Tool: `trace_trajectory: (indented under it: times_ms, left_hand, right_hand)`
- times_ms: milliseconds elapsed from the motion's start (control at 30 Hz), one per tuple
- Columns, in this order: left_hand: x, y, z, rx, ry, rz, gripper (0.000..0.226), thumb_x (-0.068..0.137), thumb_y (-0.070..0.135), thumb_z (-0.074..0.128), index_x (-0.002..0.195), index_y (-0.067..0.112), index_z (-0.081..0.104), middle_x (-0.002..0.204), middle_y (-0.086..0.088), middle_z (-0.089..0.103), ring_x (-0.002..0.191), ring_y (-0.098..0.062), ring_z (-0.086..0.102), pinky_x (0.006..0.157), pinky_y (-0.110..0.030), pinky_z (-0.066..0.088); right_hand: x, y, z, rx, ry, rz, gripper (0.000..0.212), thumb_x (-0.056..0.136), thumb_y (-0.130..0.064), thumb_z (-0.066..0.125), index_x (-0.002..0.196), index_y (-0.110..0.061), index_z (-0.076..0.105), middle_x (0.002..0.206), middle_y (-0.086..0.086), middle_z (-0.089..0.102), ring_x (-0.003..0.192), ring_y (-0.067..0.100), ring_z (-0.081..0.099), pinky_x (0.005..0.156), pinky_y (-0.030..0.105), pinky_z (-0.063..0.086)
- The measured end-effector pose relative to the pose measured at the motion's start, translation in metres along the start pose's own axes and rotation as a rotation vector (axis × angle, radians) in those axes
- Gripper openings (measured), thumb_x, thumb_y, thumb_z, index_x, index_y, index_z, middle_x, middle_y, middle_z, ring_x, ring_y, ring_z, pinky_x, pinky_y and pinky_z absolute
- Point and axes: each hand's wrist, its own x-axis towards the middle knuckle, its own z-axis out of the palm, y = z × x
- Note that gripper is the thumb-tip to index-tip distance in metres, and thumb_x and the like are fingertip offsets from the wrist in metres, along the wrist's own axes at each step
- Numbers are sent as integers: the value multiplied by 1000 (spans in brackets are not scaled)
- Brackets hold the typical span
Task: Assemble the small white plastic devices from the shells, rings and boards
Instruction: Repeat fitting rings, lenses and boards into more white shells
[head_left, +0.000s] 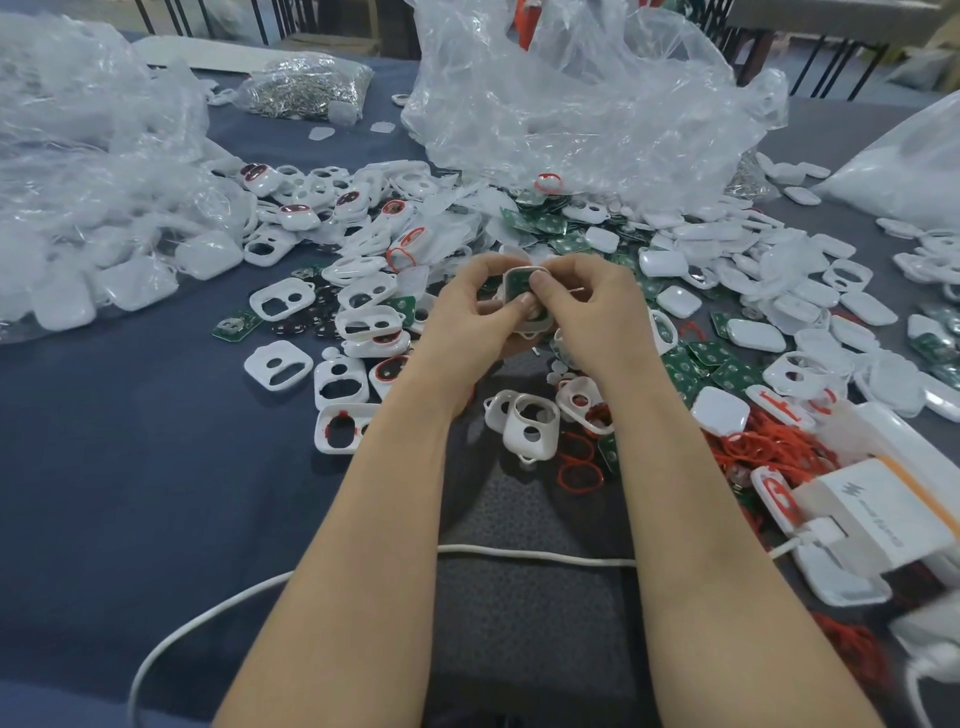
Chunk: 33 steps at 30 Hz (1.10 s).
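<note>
At mid-table, between the two raised forearms, a white shell with a green board seated in it is held by both hands. The left hand is curled round the shell's left side, with its thumb laid across the board. The right hand is clamped on the right side, with its thumb pressed near the board's upper edge.

Loose parts are spread over the blue-grey table cloth. Open-faced white frames are scattered to the left of the hands. Spare green boards are heaped to the right, and closed white covers are strewn beyond them. Red rings are seen near the right forearm, just beside two empty frames.

Clear plastic bags are placed at the far side: one large and crumpled, and one filled with small metal pieces. A white cable is run beneath both forearms, and a white box is set at the near right.
</note>
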Motion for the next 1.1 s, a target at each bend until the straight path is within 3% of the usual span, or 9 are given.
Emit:
trace_trajectory:
  times_ms: [167,333,500,867,1100]
  left_hand:
    - [0,1,1,23,15,0,24,93,-2,56,97,21,56,83,-11,67,69,-15,68,70,-29,60]
    - [0,3,2,-129,18,-68,19,94,-1,56,106,14,58,86,-9,69,73,-14,70,66,-26,59]
    - [-1,6,1,-198,15,-122,20,96,2,52,113,11,57,96,-9,68,75,-14,69,61,-21,56]
    - [0,5,1,-171,26,-121,21,94,-1,54,110,12,58,99,-12,67,83,-19,68,66,-25,59]
    - [2,0,-1,-6,76,-53,27,91,-1,60,93,25,58,92,-14,69,84,-23,70,68,-30,60]
  right_hand:
    - [0,0,2,6,0,3,7,89,-17,64,84,-20,67,80,1,70,80,19,66,79,35,55]
    - [1,1,0,60,18,47,12,93,-24,60,85,-25,69,74,-10,68,69,6,63,69,25,52]
    - [2,4,-3,118,39,110,14,94,-20,58,94,-16,71,73,-8,67,53,-6,56,52,11,44]
    - [3,4,-1,129,30,101,11,93,-14,59,94,-16,70,77,-6,69,64,1,63,57,13,50]
    - [0,0,-1,178,1,93,17,91,-10,59,84,-23,68,84,2,72,81,18,71,72,31,60]
